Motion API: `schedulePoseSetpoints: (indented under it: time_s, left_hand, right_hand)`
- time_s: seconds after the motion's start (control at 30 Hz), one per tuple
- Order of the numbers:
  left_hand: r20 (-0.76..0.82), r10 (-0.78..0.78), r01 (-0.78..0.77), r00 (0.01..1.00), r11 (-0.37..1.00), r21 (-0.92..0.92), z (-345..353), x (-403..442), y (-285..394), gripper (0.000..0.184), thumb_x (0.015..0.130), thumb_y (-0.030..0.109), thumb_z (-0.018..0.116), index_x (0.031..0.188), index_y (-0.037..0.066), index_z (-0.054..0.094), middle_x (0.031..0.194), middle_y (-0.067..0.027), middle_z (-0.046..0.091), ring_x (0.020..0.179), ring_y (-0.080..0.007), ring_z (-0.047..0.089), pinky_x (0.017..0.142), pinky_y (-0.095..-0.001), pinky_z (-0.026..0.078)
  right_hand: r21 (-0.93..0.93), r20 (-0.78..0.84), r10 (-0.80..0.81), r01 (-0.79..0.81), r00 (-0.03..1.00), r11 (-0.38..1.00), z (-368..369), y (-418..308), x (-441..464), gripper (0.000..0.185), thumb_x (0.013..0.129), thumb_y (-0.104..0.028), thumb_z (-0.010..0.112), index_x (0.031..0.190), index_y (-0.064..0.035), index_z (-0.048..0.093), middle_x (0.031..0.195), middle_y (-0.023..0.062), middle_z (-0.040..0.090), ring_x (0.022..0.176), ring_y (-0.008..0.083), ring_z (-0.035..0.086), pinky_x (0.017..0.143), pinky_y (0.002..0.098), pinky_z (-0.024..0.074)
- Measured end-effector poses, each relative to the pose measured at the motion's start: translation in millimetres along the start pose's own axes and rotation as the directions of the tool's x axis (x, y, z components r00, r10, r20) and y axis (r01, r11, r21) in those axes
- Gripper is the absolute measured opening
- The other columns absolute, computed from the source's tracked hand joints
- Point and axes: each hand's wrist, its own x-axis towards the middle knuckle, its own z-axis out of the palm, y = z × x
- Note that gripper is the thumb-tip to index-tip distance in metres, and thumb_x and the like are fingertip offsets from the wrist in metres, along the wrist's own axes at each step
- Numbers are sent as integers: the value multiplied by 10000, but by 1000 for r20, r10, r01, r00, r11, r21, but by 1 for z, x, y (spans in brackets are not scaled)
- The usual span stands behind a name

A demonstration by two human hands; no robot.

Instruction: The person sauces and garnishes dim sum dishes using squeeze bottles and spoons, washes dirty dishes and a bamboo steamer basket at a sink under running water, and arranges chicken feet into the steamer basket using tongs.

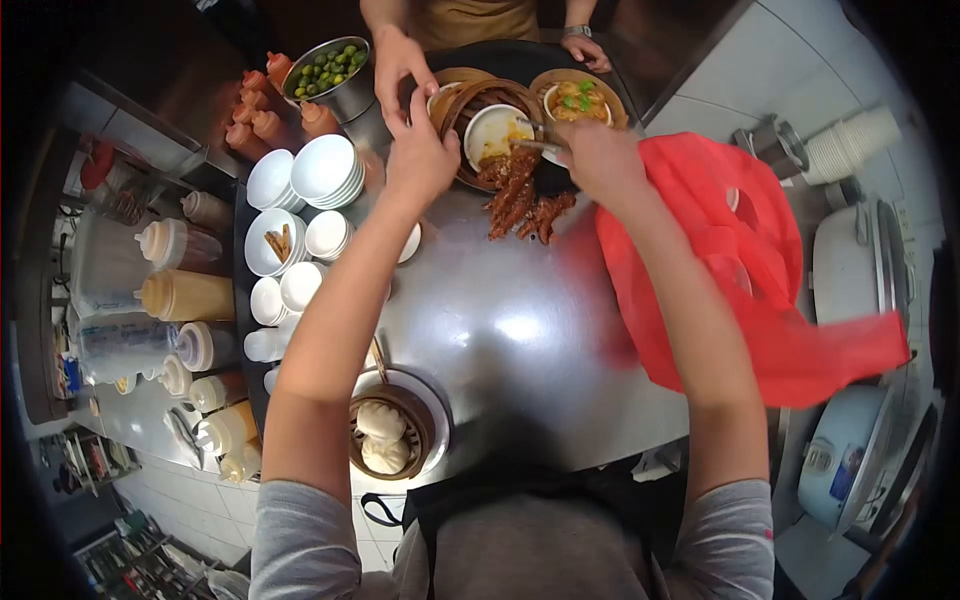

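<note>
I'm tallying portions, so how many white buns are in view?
2. Both are in the round bamboo steamer, below and left of the picture's centre: the upper bun and, just below it, the lower bun. More might be hidden.

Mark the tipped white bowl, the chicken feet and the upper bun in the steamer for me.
White bowl [487,131]: head view, bare inner wall.
Chicken feet [514,192]: head view, middle of the pile.
Upper bun [381,420]: head view, middle of its top.

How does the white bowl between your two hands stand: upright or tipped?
Tipped: the white bowl opens toward the camera, and brown food spills past its rim.
</note>
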Motion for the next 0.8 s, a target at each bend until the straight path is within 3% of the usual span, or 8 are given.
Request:
schedulePoseSetpoints:
  time_s: [0.07,0.17,0.23,0.27,0.33,0.4,0.53,0.8]
  left_hand:
    - [59,-119,122,991,990,-63,11,-3,-8,816,812,248,613,1434,140,96,1312,-353,248,1111,-498,457,964,-460,396]
    - [211,-263,296,942,944,-144,24,3,-31,910,790,329,647,1448,162,41,1327,-338,239,1192,-468,395,1015,-417,345]
    - [375,-288,405,881,869,-284,26,9,-36,933,785,335,641,1451,169,9,1346,-320,228,1154,-437,446,940,-430,430]
    - [460,-329,515,825,773,-370,22,10,-34,947,779,310,637,1451,170,-17,1330,-256,325,1117,-380,490,812,-426,516]
    - [486,-301,521,820,744,-418,15,12,-32,950,776,295,636,1452,175,-21,1313,-225,370,1105,-350,502,762,-418,534]
    - [521,-272,534,809,711,-458,14,10,-33,952,773,280,635,1452,181,-25,1297,-194,415,1093,-319,514,713,-411,553]
    - [556,-277,571,784,673,-470,15,12,-34,960,779,271,650,1456,220,-29,1230,-142,493,1004,-296,553,753,-417,530]
    - [538,-256,558,803,640,-528,20,11,-33,920,791,176,645,1460,200,15,1172,-99,532,958,-214,577,788,-386,522]
  right_hand:
    - [-263,94,60,-34,994,964,-5,5,43,299,763,-193,666,1054,-140,627,907,99,646,890,286,630,767,399,502]
    - [-264,112,-43,71,993,962,-13,20,69,284,756,-205,672,1031,-148,636,902,86,652,887,259,641,782,398,504]
    - [-240,138,-103,134,985,961,-18,26,61,272,745,-208,680,1010,-157,642,901,75,652,859,239,645,737,386,508]
    - [-306,180,-155,205,971,930,-19,26,52,274,741,-184,669,1012,-153,643,873,75,646,837,227,645,722,374,502]
    - [-363,231,-210,284,950,887,-18,23,35,278,736,-161,658,1014,-150,644,844,74,639,814,216,644,708,361,496]
    - [-378,74,-424,419,902,826,-14,19,12,134,780,-111,544,845,-100,661,828,59,631,778,227,654,695,368,504]
    - [-442,-27,-511,448,859,777,13,3,-14,164,769,-132,541,906,-116,630,771,25,551,728,185,612,630,325,464]
    - [-294,-39,-260,238,965,926,-5,10,19,218,775,-91,543,971,-99,638,899,75,603,769,241,654,634,353,521]
